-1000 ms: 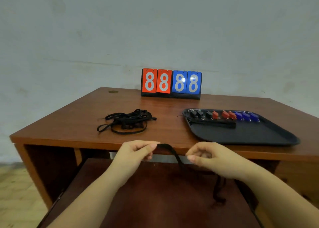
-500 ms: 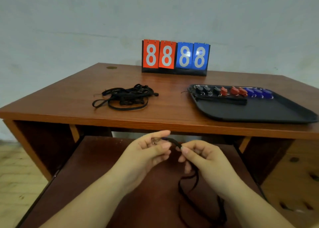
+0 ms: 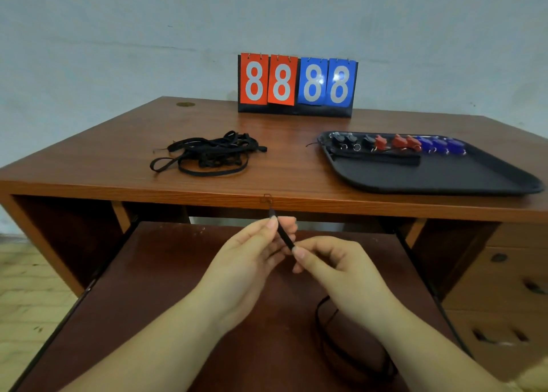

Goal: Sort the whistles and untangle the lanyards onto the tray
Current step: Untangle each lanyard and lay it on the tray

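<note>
Whistles [image 3: 397,144] sit in a row along the far edge of the tray [image 3: 444,181], grouped black, red, blue, so the sorting looks done (nine or so; exact count hard to read). Just in front of that row one straightened lanyard strip [image 3: 376,156] lies on the tray. To the left of the tray, well apart on the desk [image 3: 89,166], a tangled pile of black lanyards [image 3: 207,154] waits, so most untangling is judged left to do. Behind the tray's left end stands a flip scoreboard [image 3: 296,86] showing 8888. Nearer than the tray, below the desk edge, the left hand [image 3: 252,258] and right hand [image 3: 335,264] each pinch one black lanyard [image 3: 284,237] between thumb and fingertips; its slack loops down under the right wrist. This lanyard is not yet on the tray.
</note>
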Demonstrator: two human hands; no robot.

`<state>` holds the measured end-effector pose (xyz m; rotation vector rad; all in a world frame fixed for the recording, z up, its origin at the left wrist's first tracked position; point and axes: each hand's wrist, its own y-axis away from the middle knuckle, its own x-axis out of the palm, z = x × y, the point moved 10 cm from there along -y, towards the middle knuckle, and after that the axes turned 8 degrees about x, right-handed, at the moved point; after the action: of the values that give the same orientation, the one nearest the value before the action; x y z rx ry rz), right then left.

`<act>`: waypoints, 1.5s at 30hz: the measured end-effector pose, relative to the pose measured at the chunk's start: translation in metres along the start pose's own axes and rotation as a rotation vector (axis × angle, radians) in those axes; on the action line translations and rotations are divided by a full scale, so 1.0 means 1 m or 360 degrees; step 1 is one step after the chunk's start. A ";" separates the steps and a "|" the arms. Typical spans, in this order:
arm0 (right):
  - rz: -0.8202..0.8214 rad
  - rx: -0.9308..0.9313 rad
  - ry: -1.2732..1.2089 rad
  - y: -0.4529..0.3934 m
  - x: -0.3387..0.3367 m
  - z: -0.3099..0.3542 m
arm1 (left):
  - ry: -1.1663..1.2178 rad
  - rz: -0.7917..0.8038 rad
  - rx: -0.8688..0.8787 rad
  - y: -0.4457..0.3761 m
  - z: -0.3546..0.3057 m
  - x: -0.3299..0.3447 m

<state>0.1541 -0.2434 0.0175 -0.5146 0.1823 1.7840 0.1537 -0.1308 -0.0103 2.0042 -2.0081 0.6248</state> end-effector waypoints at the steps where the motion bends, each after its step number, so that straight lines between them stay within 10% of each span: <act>1: 0.0029 -0.0010 0.0052 -0.001 0.001 0.000 | 0.0056 -0.0006 -0.0009 -0.001 -0.001 0.001; 11: 0.0264 0.0183 0.0291 -0.009 0.000 -0.022 | 0.0339 -0.0004 -0.0044 -0.007 -0.017 -0.003; 19: 0.0329 0.0380 0.0478 -0.015 -0.019 -0.047 | -0.1623 0.0356 0.0500 -0.019 -0.035 -0.028; 23: 0.0314 0.0458 0.0609 -0.018 -0.037 -0.063 | -0.1992 0.0360 0.0430 -0.023 -0.034 -0.046; 32: 0.0097 0.0539 0.0724 -0.019 -0.079 -0.081 | -0.2026 0.0431 0.0435 -0.022 -0.042 -0.046; 45: -0.0035 -0.0151 0.0378 0.002 -0.012 0.017 | -0.1535 0.0209 0.0726 0.008 -0.035 0.010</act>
<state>0.1500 -0.2478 0.0371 -0.7942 0.2561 1.7134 0.1409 -0.1240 0.0239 2.8263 -2.7040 0.1069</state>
